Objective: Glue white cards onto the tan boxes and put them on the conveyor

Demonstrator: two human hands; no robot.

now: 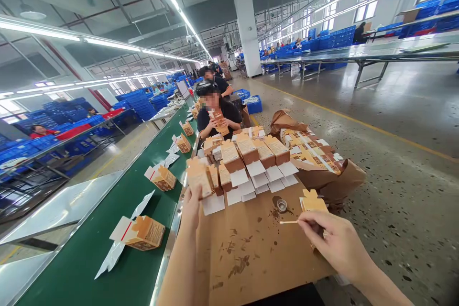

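Observation:
My left hand [192, 206] is closed on a small brown carton [198, 176], slightly smeared by motion, at the left end of the stacked cartons [247, 149]. Between thumb and fingers of my right hand [333, 238] is a cotton swab [289, 222], its white tip pointing left. A small round dish [281, 205] sits just beyond the tip, with dark wet spots around it on the brown cardboard [258, 258]. Another yellowish-brown carton [312, 200] stands behind my right hand, which partly hides it.
On the left runs a green conveyor belt [143, 215] bearing spaced open cartons [148, 233] and silvery pouches [114, 254]. Across the stack sits a co-worker [215, 110] holding a carton. Flattened printed cartons in brown wrapping paper [337, 181] lie to the right.

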